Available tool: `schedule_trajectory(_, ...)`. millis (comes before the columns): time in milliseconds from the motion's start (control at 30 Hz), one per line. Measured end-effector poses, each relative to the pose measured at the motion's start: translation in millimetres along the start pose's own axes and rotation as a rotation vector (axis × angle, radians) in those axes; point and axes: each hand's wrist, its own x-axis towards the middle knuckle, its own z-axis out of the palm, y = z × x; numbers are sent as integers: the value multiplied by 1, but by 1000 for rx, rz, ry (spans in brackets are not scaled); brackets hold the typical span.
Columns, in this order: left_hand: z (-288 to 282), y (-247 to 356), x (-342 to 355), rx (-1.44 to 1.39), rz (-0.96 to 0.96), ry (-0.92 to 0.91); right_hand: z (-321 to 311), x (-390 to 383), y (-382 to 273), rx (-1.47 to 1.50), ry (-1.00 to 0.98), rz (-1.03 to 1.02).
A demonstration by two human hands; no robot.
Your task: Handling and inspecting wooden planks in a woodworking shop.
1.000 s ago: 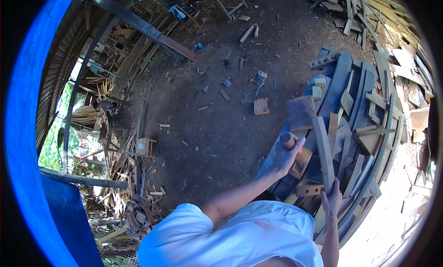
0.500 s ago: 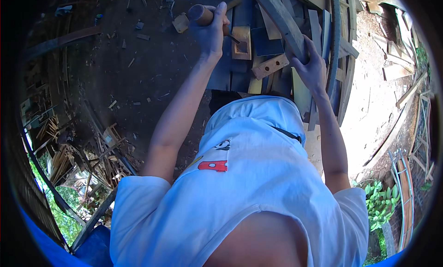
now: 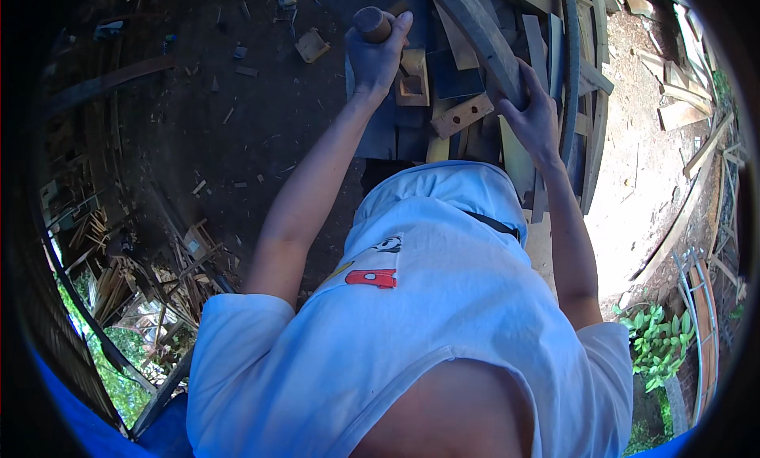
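My left hand (image 3: 375,66) is closed around the round wooden handle of a chisel (image 3: 371,25), with its thumb stretched up beside the handle's end. The blade is mostly hidden behind the hand, beside a small pale wooden block (image 3: 412,95) with a squarish recess cut in it. My right hand (image 3: 536,121) grips the near end of a thick, long wooden bar (image 3: 477,37), which slants away to the upper left. Between the hands lies another wooden block (image 3: 463,116) with two dark holes.
Boards and strips (image 3: 590,133) lie stacked along the right of the work surface. Wood offcuts (image 3: 313,45) and chips litter the dark ground at left. Scrap wood (image 3: 119,280) is piled further left, and a leafy plant (image 3: 657,339) grows at lower right.
My left hand has shifted a little to the right with the chisel, whose handle end has swung right toward the recessed block. The right hand and the bar stay nearly still.
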Motion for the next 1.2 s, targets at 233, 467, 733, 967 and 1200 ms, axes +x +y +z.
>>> schedule_trajectory(233, 4, -14, -4, -14, -9, -20, -2, 22, -30, 39, -10, -75)
schedule_trajectory(467, 9, -6, -9, 5, -26, -65, -6, 29, -38, 88, -38, -130)
schedule_trajectory(733, 17, -9, -14, 103, 20, -80, -19, 44, -84, 215, 30, -319)
schedule_trajectory(967, 21, -9, -13, 53, 226, 14, -22, 43, -90, -105, -312, -264)
schedule_trajectory(1200, 14, -13, -14, 146, 139, -34, -23, 37, -109, 203, 2, -434)
